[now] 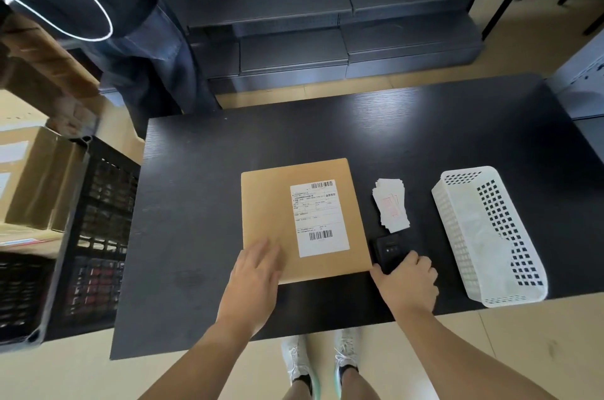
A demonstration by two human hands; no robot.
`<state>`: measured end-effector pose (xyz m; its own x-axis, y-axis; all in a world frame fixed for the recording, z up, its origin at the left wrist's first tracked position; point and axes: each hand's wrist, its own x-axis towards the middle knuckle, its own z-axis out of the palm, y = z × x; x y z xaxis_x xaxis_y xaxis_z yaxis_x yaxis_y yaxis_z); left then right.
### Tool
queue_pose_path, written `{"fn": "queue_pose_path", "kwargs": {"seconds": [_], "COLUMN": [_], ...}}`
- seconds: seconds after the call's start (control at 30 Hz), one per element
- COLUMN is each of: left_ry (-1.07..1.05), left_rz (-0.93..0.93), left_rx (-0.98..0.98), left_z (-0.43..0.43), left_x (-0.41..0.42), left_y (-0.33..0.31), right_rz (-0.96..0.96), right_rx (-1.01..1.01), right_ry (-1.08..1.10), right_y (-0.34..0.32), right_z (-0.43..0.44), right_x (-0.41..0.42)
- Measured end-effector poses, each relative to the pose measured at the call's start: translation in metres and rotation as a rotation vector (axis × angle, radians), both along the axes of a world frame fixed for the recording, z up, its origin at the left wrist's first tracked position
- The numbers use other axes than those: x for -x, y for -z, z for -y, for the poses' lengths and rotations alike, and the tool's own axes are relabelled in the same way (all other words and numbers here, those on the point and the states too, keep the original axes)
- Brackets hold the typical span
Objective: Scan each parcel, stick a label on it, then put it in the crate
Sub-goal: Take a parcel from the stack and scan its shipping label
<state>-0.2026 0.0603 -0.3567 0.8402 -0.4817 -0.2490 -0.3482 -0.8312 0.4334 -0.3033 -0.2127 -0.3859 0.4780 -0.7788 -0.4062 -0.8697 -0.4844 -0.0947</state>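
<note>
A flat brown parcel (271,203) is seen lying in the middle of a black table (327,125), towards its near edge. A white shipping label (319,218) with barcodes at top and bottom is stuck on the right half of its upper face. The near left corner of the parcel is covered by the left hand (255,272), which is laid flat on the cardboard with the fingers straight and slightly spread. Just beside the parcel's near right corner, a small black scanner (387,251) is gripped by the right hand (407,282), whose fingers and thumb are curled round its near end; whether the scanner is touching the table cannot be told.

Beyond the scanner, a loose stack of labels (390,205), white with red print, is spread on the table. Further right, a white perforated basket (451,229) is placed lengthwise. A black crate (98,229) is set against the table's left edge, with cardboard boxes (39,177) behind it. Grey shelving (327,7) is seen past the table, and another person's jeans (147,66) at the far left corner.
</note>
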Motion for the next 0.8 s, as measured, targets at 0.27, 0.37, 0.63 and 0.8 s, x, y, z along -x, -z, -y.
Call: {"fn": "queue_pose_path", "kwargs": {"seconds": [0.27, 0.37, 0.63, 0.8], "left_ry": [-0.008, -0.012, -0.005, 0.008], "left_rz": [-0.007, -0.006, -0.008, -0.036], "left_rx": [0.017, 0.019, 0.005, -0.008], "left_z": [0.002, 0.002, 0.000, 0.000], "left_x": [0.005, 0.005, 0.004, 0.001], "left_y": [0.000, 0.001, 0.000, -0.002], "right_rz": [0.032, 0.036, 0.171, 0.254], "right_rx": [-0.024, -0.035, -0.042, -0.046], "right_ry": [-0.046, -0.046, -0.072, -0.145], "right_y": [-0.004, -0.009, -0.048, -0.082], "right_z": [0.012, 0.015, 0.024, 0.025], "right_x": [0.012, 0.017, 0.016, 0.001]}}
